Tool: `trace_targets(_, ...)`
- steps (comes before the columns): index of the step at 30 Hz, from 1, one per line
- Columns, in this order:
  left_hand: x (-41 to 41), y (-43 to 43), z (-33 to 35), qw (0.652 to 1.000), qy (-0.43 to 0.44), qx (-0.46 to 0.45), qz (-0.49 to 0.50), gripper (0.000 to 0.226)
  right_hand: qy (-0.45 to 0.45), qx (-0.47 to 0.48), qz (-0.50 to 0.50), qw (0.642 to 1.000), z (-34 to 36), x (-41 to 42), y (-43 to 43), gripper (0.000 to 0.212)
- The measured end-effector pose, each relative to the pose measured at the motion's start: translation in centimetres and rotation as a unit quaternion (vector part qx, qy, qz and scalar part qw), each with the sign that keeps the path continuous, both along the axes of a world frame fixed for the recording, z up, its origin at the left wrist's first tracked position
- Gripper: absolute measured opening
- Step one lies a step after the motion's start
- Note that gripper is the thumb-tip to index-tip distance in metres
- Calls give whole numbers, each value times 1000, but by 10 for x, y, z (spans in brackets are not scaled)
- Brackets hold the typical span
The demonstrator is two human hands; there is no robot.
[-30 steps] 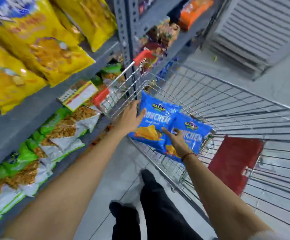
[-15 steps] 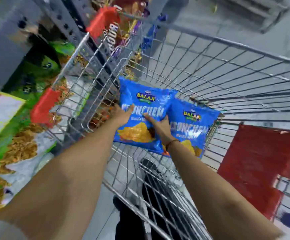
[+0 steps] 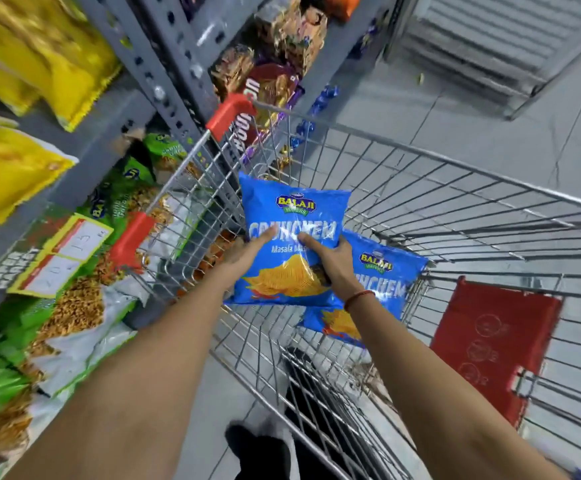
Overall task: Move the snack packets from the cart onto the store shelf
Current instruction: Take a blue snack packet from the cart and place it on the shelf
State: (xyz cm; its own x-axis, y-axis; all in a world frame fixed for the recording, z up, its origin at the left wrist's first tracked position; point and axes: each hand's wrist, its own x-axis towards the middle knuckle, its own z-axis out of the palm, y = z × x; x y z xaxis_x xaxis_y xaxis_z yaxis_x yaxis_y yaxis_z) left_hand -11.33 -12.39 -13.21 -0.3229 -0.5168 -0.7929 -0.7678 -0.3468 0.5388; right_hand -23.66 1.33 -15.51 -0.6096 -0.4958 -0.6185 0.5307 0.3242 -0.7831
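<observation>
**Entry: Balaji Crunchem packet, lift from cart**

Item: upper blue Crunchem packet (image 3: 290, 244), Masala flavour, held above the wire cart (image 3: 420, 209) between both hands. Left hand (image 3: 244, 254) grips the left edge, fingers laid across the front; right hand (image 3: 327, 261) grips the right edge, thumb on the front and the other fingers hidden behind the packet. Both hands are closed on the packet, not spread.

Second item: lower blue Crunchem packet (image 3: 379, 289), lying in the cart just behind and below the first, partly covered by the right wrist. Whether the two touch cannot be told.

Destination: grey store shelf (image 3: 84, 157) to the left, just beside the cart, stocked with yellow packets (image 3: 22, 168) above and green-and-white packets (image 3: 74, 306) below. A price tag (image 3: 60, 258) hangs on the shelf edge.

Handling notes (judgement): the packet is air-filled and light; hold the edges, not the belly, to avoid crushing the wafers. Raise it clear of the cart's rim and red corner guard (image 3: 133, 237) before swinging left. No open slot for blue packets shows here; find one before carrying across.
</observation>
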Motion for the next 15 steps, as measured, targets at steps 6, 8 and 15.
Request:
trace_targets(6, 11, 8, 63, 991, 100, -71, 55, 83, 51, -69, 22, 996, 77, -5, -4, 44)
trace_targets(8, 18, 12, 92, 983, 142, -87, 80, 65, 78, -89, 19, 993, 107, 1, -5, 53)
trace_targets(15, 34, 9, 199, 926, 296, -219, 84, 40, 164, -158, -1, 974, 214, 15, -24, 52)
